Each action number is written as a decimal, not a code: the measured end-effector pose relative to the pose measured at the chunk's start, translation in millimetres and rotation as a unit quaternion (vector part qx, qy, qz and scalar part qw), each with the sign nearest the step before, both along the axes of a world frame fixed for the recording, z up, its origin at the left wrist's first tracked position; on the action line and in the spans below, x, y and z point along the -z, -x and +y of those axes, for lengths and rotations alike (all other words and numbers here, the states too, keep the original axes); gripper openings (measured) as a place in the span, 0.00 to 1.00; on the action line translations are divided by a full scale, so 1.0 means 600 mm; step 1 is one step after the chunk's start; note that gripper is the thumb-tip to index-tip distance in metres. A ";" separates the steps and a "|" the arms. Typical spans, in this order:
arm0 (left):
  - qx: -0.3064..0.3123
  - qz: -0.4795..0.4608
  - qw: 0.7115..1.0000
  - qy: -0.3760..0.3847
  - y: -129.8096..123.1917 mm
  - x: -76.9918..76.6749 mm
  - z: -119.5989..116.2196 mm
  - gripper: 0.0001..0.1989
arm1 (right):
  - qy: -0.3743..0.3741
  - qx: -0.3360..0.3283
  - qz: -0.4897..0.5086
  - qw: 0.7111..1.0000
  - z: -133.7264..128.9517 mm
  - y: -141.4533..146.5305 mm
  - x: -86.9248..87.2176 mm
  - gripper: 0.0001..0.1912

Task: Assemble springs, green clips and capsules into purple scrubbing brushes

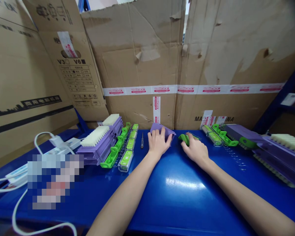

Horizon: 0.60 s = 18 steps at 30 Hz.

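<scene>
My left hand (158, 142) lies over a purple plastic part (170, 131) at the back middle of the blue table, thumb at one edge and fingers over its face. To the right, my right hand (194, 148) is closed round a green plastic part (184, 138); a bit of clear plastic shows behind its fingers, and the palm side is hidden. The two parts are apart. A small screwdriver (142, 141) with a clear handle lies left of my left hand. Beyond it runs a row of clear cases with green inserts (126, 158).
Purple housings with cream bristles (94, 136), green brackets (112, 157) and springs line the left. More clear-and-green cases (214, 137), a loose spring (236, 158) and purple housings (275, 154) lie right. A white power strip (17, 173) with cables sits far left. Cardboard (142, 72) walls the back.
</scene>
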<state>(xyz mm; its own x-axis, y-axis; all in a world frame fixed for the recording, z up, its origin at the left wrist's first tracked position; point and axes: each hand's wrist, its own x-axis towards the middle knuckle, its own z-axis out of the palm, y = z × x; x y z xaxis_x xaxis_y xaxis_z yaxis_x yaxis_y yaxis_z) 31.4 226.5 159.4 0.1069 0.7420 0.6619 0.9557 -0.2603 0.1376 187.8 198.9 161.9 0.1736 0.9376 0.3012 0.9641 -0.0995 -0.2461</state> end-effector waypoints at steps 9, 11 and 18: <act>0.042 -0.003 0.999 0.025 -0.005 0.007 -0.002 0.27 | -0.016 -0.052 -0.005 0.999 0.001 -0.003 0.006 0.26; 0.036 -0.026 0.999 0.031 -0.006 0.005 -0.002 0.27 | -0.021 -0.054 -0.008 0.998 0.001 -0.003 0.007 0.26; -0.002 -0.141 0.987 0.074 -0.009 0.001 -0.001 0.27 | -0.019 -0.040 0.009 0.999 0.002 -0.004 0.007 0.26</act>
<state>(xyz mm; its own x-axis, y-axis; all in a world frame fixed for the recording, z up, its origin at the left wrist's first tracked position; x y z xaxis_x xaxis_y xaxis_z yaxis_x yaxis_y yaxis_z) 37.1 225.9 158.7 -0.0688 0.8333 0.5486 0.8745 -0.2142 0.4351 190.3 200.0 157.7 0.1035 0.9367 0.3346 0.9641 -0.0118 -0.2654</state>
